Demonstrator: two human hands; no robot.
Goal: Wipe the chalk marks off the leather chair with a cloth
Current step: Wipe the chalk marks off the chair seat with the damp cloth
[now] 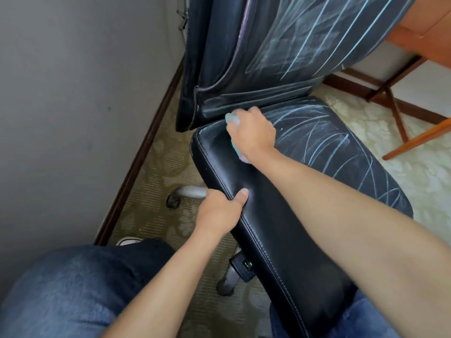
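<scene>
Right hand [249, 132] presses a bunched cloth [233, 119] onto the chair seat [280, 215] near the backrest — chalk marks [324, 142] just beside; left hand [219, 213] grips the seat's edge.

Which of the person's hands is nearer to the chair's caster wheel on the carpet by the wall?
Left. The left hand grips the seat's side edge just above and right of the caster wheel. The right hand presses the cloth far up the seat, near the backrest.
</scene>
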